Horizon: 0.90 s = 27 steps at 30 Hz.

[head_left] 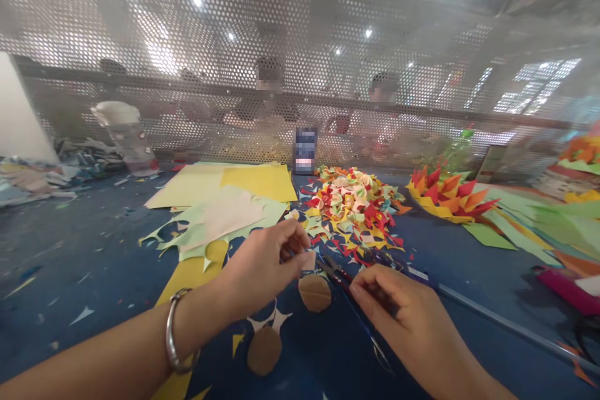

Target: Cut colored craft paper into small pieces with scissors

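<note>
Left hand (265, 265) pinches paper (308, 262) near the farther disc (315, 294) on the desk (335, 356); right hand (398, 309) curled beside the tool (330, 267), grip indeterminable; paper best held flat, by its edge.

On the table (117, 244), one cardboard disc (315, 293) lies between the left hand (274, 259) and the right hand (405, 309). The paper sheets (201, 184) lie farther at the left, the paper pile (354, 203) at their right. Behind, the phone (305, 149) stands before the perforated screen (323, 31).
</note>
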Each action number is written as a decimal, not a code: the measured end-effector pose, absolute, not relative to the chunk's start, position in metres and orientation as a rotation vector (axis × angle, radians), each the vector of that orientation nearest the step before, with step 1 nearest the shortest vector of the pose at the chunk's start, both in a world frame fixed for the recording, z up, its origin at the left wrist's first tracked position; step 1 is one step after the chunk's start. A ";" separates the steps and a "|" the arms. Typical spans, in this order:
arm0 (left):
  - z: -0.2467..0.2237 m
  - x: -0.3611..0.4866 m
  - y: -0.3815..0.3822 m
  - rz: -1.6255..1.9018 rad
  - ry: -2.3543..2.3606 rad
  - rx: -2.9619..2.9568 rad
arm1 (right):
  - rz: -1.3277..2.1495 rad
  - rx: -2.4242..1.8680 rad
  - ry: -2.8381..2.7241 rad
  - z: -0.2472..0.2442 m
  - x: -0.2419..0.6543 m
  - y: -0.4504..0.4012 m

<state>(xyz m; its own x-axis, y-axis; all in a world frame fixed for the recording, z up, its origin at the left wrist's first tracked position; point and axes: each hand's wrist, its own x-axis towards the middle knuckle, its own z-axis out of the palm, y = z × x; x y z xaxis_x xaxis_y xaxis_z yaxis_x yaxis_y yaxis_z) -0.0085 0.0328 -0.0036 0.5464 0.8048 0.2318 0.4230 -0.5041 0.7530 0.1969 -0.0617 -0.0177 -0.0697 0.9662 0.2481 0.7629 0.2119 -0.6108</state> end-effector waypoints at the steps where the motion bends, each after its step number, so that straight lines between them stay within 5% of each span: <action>1: -0.006 -0.012 0.038 0.752 0.993 2.148 | 0.413 -1.628 -1.916 -0.019 0.197 -0.061; 11: -0.012 -0.023 0.048 0.450 1.143 2.553 | 0.170 -1.867 -2.180 -0.028 0.195 -0.063; 27: -0.006 -0.023 0.049 0.521 1.202 2.507 | -0.060 -1.923 -2.077 -0.036 0.227 -0.083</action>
